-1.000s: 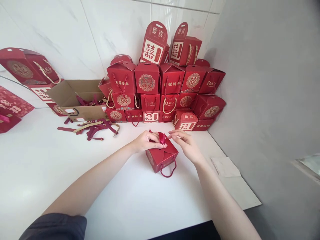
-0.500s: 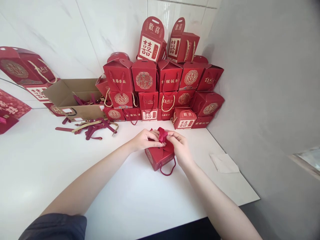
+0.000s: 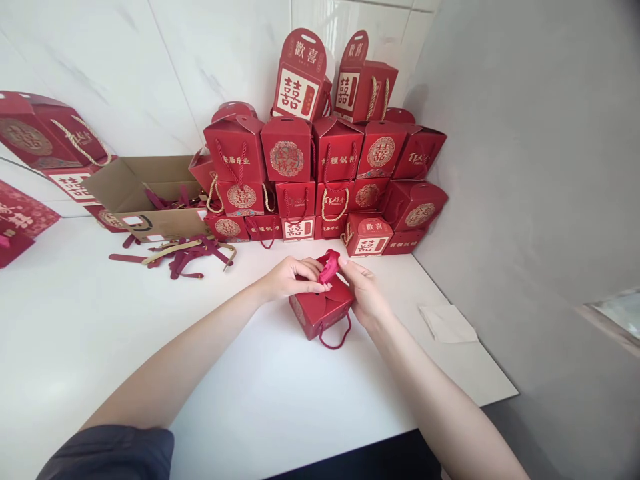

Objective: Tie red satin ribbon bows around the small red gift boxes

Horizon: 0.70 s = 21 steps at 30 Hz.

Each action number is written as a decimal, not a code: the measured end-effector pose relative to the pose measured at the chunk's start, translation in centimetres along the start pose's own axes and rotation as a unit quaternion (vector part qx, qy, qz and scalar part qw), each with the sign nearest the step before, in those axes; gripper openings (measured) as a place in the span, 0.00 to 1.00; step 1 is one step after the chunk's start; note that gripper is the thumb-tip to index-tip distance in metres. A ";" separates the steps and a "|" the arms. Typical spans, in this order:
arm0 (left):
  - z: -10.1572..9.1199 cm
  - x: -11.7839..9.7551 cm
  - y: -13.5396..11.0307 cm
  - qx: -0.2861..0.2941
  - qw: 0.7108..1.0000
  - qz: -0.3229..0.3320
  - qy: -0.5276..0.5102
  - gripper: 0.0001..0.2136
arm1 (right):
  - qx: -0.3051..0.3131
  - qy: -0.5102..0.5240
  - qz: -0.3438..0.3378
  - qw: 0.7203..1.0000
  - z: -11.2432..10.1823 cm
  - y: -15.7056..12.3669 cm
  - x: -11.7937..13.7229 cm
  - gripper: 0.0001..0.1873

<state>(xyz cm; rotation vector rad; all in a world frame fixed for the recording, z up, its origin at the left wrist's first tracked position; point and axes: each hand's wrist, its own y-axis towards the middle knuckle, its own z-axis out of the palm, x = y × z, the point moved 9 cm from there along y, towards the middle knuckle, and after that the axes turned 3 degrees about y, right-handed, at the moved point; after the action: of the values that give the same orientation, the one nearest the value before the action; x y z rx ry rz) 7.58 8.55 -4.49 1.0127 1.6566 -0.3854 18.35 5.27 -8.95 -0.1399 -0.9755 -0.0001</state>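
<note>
A small red gift box point(image 3: 320, 310) with a red cord handle stands on the white table point(image 3: 260, 393) in front of me. A red ribbon point(image 3: 330, 265) sticks up from its closed top flaps. My left hand point(image 3: 290, 277) rests on the box's left top edge, fingers pinched at the ribbon's base. My right hand point(image 3: 364, 288) presses on the box's right side, with thumb and forefinger on the ribbon's upper end.
A stack of several red gift boxes point(image 3: 325, 180) fills the back corner against the tiled wall. An open cardboard carton point(image 3: 150, 197) with red and gold ribbons point(image 3: 185, 257) spilling out lies at left. More red boxes point(image 3: 45, 143) sit far left. A white paper sheet point(image 3: 447, 323) lies at right.
My right hand came in from just right of the box top and took hold of the ribbon. The ribbon now stands more upright; my left hand stayed put.
</note>
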 end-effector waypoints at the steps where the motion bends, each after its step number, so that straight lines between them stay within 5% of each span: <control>1: 0.0 0.0 0.0 -0.001 1.000 -0.001 -0.001 0.06 | -0.015 0.020 0.003 1.000 -0.5 0.3 0.0 0.12; 7: 0.0 0.0 0.0 0.005 1.000 -0.005 0.000 0.06 | -0.145 0.108 0.005 0.984 -4.2 1.0 1.5 0.13; 13: 0.0 0.1 0.0 0.017 1.000 -0.023 0.011 0.08 | -0.121 0.119 -0.155 0.973 -4.1 -0.9 6.9 0.13; 18: 0.1 -0.9 0.0 0.050 0.998 -0.016 0.031 0.09 | -0.011 -0.087 -0.331 0.940 2.3 -5.9 10.1 0.03; 21: -0.2 -1.4 0.0 0.052 0.995 -0.024 0.087 0.12 | 0.150 -0.254 -0.398 0.869 8.9 -8.7 8.5 0.03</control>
<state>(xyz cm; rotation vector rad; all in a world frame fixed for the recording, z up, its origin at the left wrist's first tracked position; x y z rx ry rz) 7.50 8.08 -3.11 1.1114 1.8360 -0.4284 15.21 -1.73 3.99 0.5904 -1.4887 -0.5974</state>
